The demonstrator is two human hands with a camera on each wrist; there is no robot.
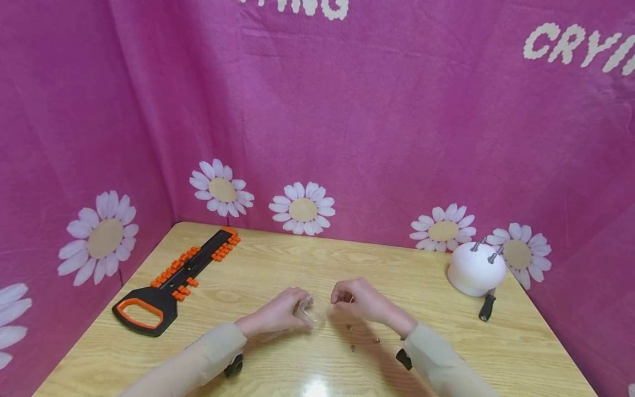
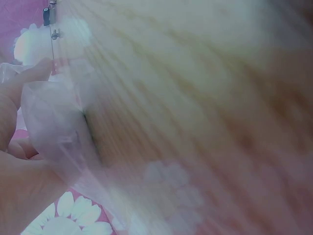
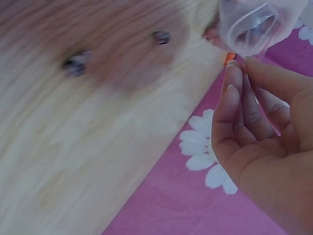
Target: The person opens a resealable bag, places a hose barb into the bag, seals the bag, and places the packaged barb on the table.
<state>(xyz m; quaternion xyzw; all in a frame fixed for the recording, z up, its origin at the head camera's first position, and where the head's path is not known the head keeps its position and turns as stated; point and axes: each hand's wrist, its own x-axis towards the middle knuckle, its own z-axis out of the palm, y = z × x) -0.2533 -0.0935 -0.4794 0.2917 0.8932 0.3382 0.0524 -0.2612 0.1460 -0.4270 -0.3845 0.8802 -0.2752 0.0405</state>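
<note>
My left hand grips a small clear plastic bag above the middle of the table. In the right wrist view the bag's mouth gapes, and small metal pieces show inside it. Close to the bag's right side is my right hand, its thumb and fingertips brought together. Whether something tiny sits between those fingertips cannot be told. On the wood below the right hand lie three small metal screws or bolts, a near one, a right one and a far one.
A black and orange rack-like tool with a loop handle lies along the table's left side. At the right back sits a white rounded object with metal bits standing in its top, a black-handled screwdriver beside it. Pink cloth surrounds the table.
</note>
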